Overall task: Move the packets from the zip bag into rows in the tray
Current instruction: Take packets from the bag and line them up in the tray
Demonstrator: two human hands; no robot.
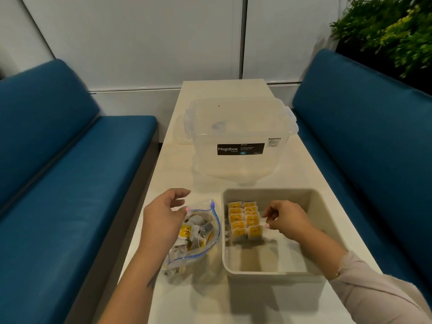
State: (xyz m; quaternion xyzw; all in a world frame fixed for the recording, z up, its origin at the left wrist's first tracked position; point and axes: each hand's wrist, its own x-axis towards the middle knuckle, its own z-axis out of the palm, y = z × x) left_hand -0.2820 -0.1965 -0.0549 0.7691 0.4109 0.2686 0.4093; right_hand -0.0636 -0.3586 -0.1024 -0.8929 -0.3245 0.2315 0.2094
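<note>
A clear zip bag [205,220] with a blue seal lies open on the table, holding several white and yellow tea packets [187,231]. To its right stands a beige tray [271,273]. Two rows of yellow-labelled packets [244,220] stand at the tray's back left. My left hand [163,216] hovers over the bag's mouth with loosely curled fingers and holds nothing. Inside the tray, my right hand [285,219] pinches a white packet [265,222] right beside the second row.
A clear lidded storage box [236,127] labelled Megabox stands on the white table [177,160] behind the tray and bag. Blue benches [70,183] flank the table on both sides. A green plant [392,26] is at the back right.
</note>
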